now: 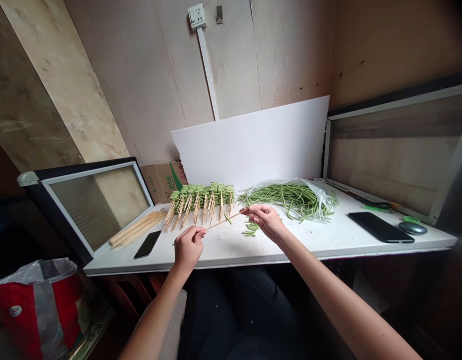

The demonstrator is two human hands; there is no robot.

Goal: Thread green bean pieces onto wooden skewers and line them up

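Note:
My left hand (189,246) is closed around the near end of a thin bamboo skewer (214,225). One short piece of green bean (227,218) sits crosswise on that skewer, between my two hands. The fingers of my right hand (265,219) pinch at the skewer's other end; whether they also hold a bean piece is too small to tell. Below the right hand lie several cut bean pieces (250,230), partly covered by it. Behind the left hand, finished bean skewers (204,197) are stacked with their bare sticks pointing toward me.
Long green beans (287,197) spill from a clear plastic bag at the back right. Loose skewers (136,229) and a phone (147,244) lie left on the white table (223,255). A black phone (381,227) and a round dark object (413,228) are at right.

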